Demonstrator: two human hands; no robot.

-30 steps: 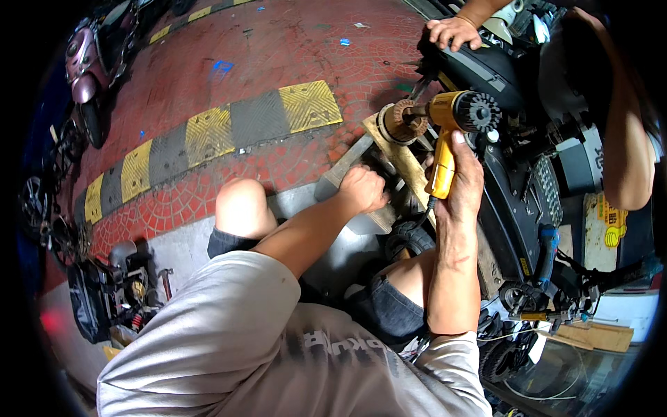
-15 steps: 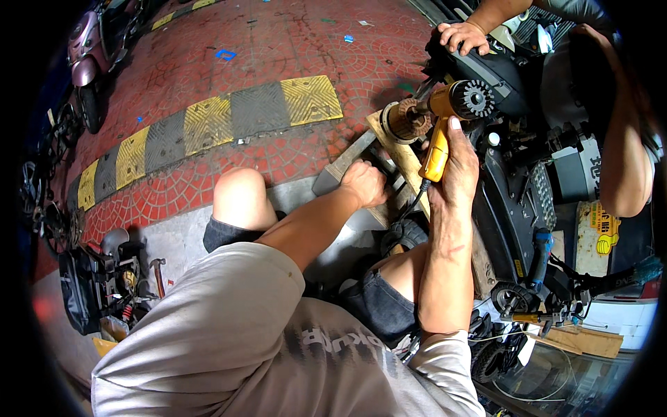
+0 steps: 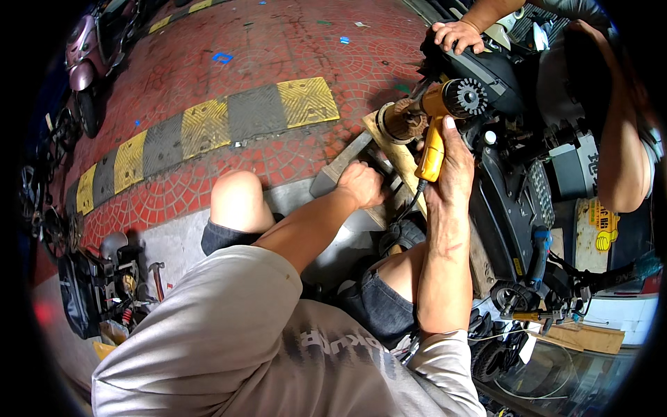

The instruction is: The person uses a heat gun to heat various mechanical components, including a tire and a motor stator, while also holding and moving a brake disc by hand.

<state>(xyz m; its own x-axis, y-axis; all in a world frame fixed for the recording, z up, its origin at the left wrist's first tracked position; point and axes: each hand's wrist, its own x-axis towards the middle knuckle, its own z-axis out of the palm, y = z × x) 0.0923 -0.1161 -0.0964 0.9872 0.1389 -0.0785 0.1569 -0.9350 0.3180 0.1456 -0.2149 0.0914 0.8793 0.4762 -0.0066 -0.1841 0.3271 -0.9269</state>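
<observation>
1. Head view: the right hand [image 3: 453,167] has its grip wrapped tight around the yellow handle of a power tool [image 3: 445,118], thumb laid up along the handle. The tool's round brush-like head [image 3: 401,122] points left, against a rusty part at the side of a dark scooter [image 3: 514,181].
2. The left hand [image 3: 361,184] is clenched in a fist on something dark just beneath the tool head; what it pinches is hidden by the fingers.
3. The person squats on red patterned paving [image 3: 278,42], bare knee [image 3: 236,198] up, beside a yellow-and-black speed bump [image 3: 208,128].
4. Another person's hand [image 3: 455,35] rests on the scooter's body at the upper right, steadying it.
5. To do this well, I judge the head should meet the part squarely with light, even pressure, and the left fist should stay below and clear of the spinning head, wrist braced.
6. The tool's cord [image 3: 415,201] hangs by the knees; keep it away from the head.
</observation>
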